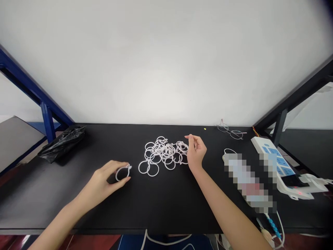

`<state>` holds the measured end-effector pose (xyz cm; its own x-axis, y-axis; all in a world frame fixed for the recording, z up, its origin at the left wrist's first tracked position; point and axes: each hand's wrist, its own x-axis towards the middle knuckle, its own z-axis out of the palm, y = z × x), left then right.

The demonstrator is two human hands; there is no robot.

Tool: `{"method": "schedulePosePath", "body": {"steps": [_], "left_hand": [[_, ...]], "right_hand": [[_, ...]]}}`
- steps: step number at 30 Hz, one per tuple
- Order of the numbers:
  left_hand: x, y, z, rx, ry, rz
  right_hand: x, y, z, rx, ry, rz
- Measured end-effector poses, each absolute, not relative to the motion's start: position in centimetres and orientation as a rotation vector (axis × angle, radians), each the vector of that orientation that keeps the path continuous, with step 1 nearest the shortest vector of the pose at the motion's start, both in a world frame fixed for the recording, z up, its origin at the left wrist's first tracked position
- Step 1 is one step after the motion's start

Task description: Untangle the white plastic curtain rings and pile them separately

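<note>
My left hand (106, 177) grips a thin white plastic ring (116, 174) between thumb and fingers. A small knob or clasp on this ring's edge points up and to the right. A loose pile of similar white rings (163, 152) lies mid-table, several overlapping one another; two linked-looking rings (153, 169) sit at its near left edge. At the pile's right side is my right hand (196, 149), its fingers curled and the thumb closed against the index finger. No object shows in it, and its wrist hides part of the table behind.
A black plastic bag (62, 144) lies at the back left. Eyeglasses (230, 132) and a tiny yellow bit (205, 129) are at the back right. Nearer stand a blurred-out phone-like object (247, 184) with a cable and a white power strip (273, 156) with a plugged-in charger.
</note>
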<state>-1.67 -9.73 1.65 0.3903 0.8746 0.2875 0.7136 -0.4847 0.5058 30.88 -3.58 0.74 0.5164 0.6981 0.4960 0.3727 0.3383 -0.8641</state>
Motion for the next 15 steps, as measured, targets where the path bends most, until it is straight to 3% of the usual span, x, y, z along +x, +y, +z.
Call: {"method": "schedulePosePath", "body": {"steps": [7,15], "left_hand": [[5.9,-5.9,4.6,2.141,1.146,1.128],[11.2,-5.0,2.9,2.081,0.932,1.290]], "right_hand": [[30.3,-4.8,0.9,-1.133,-1.274,0.023],[28.7,-6.2,1.0,-1.000,-1.657,0.209]]}}
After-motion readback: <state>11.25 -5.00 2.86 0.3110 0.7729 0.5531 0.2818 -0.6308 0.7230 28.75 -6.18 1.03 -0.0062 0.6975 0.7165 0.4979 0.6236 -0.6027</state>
